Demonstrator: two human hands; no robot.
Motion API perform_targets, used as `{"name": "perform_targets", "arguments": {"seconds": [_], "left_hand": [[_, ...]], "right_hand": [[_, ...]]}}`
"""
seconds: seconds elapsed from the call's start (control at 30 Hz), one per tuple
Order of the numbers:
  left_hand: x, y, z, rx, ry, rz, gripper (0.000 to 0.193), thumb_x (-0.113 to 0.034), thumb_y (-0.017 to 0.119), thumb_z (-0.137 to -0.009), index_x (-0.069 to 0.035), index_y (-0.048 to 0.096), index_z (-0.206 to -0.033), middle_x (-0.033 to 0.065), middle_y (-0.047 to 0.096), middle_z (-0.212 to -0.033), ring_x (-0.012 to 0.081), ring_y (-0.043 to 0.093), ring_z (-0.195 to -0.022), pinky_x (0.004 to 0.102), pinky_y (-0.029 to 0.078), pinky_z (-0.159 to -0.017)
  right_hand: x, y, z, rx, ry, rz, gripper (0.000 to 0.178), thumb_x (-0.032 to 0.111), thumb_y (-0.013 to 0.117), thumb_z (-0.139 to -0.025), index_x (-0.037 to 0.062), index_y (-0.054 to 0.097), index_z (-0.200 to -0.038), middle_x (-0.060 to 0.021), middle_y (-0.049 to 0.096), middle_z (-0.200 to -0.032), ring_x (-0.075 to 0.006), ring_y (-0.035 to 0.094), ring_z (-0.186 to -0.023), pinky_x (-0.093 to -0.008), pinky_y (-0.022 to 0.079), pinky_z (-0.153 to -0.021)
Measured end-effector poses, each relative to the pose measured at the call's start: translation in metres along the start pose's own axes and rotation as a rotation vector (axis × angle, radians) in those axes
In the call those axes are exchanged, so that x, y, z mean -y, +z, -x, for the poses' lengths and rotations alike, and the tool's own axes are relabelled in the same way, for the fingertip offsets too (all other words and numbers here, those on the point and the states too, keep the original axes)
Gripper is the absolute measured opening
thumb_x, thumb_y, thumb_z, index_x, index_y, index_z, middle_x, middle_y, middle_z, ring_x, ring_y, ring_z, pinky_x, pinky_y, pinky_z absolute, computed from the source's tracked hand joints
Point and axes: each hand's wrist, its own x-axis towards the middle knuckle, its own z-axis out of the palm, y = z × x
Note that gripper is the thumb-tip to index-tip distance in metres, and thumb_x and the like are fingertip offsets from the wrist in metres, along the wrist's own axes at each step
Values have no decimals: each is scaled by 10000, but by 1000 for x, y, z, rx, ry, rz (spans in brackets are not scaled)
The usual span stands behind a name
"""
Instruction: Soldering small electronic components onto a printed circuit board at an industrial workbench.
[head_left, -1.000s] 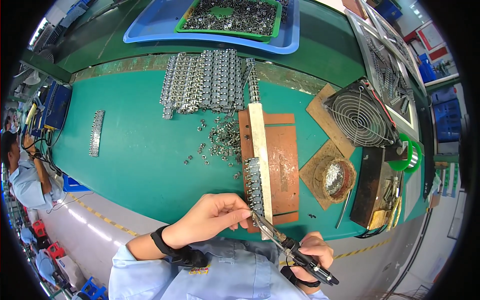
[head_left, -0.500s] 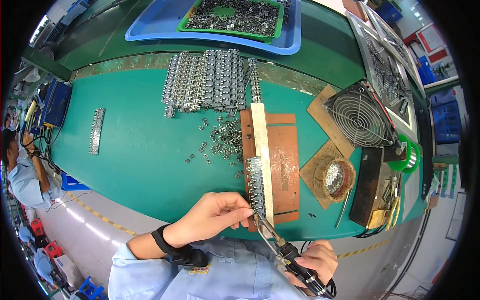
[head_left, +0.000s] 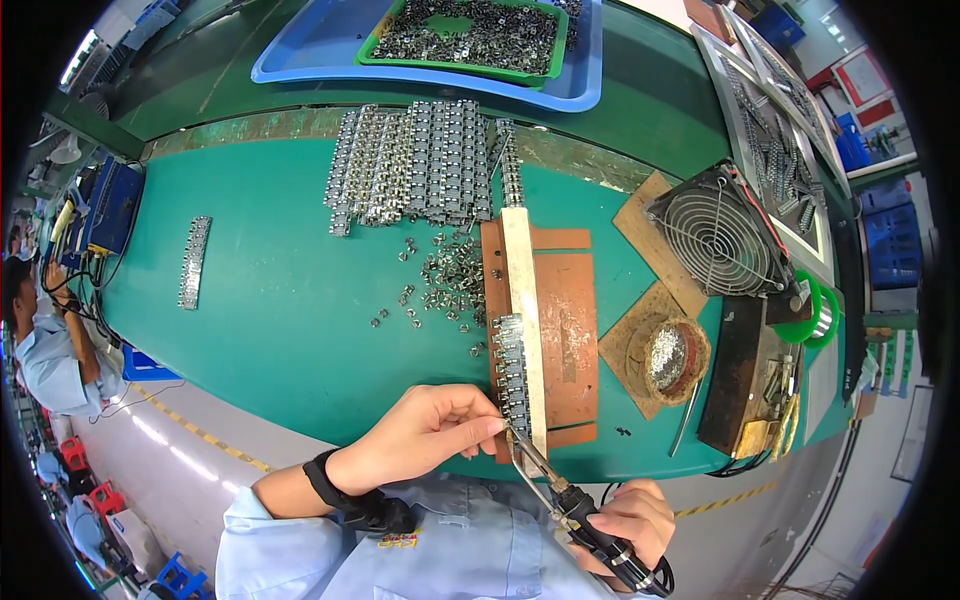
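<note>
My right hand (head_left: 632, 522) grips a black-handled soldering iron (head_left: 560, 490); its tip reaches the near end of a short row of small metal parts (head_left: 510, 375). That row lies against a pale wooden bar (head_left: 525, 300) on a brown board (head_left: 565, 340). My left hand (head_left: 425, 432) pinches something thin, probably solder wire, right at the iron's tip and the nearest part. A black wrist strap sits on my left wrist (head_left: 330, 480).
Loose metal parts (head_left: 445, 285) lie left of the board, with long rows of parts (head_left: 420, 160) behind them and one strip (head_left: 193, 262) far left. A fan (head_left: 718, 232), tip-cleaning wool (head_left: 672, 355), a green solder spool (head_left: 812, 318) stand right. Blue tray (head_left: 330, 45) at back.
The iron's tip has shifted slightly toward the near end of the row, and my right hand has come back up a little. My left hand stays pinched at the same spot.
</note>
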Motion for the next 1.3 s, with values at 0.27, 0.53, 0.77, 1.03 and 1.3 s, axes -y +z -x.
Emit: {"name": "perform_targets", "arguments": {"seconds": [0.27,0.53,0.77,1.03,1.3], "left_hand": [[1,-2,2,-23,-11,-7,144,-143,524,-873,-4,559,-866,22,596,-746,56,536,-670,196,449,-610],[1,0,2,-11,1,-11,177,-165,515,-879,5,562,-886,20,599,-756,55,527,-676,199,446,-616],[-1,2,4,-40,14,9,136,-127,512,-875,-2,566,-873,29,597,-752,70,539,-679,205,443,-630],[2,1,5,-41,38,21,147,-131,500,-881,1,563,-881,26,598,-757,75,536,-678,206,437,-627],[1,0,3,-13,23,13,137,-132,506,-880,-6,560,-871,20,593,-763,65,533,-675,200,441,-623]], "right_hand": [[-14,7,26,-175,85,-119,478,201,773,-555,56,479,-903,-36,502,-589,-172,475,-539,-297,387,-583],[-24,30,51,-710,455,-436,523,228,790,-576,70,431,-921,-34,425,-748,-138,427,-655,-263,343,-589],[-35,37,52,-729,434,-488,495,296,728,-657,63,409,-954,-45,388,-834,-138,426,-700,-248,346,-602],[-40,41,59,-977,304,64,449,328,672,-715,47,428,-966,-69,423,-874,-140,424,-689,-265,360,-631],[-23,24,59,-830,418,-159,488,311,706,-670,46,438,-980,-84,499,-800,-165,452,-723,-319,345,-697]]}}
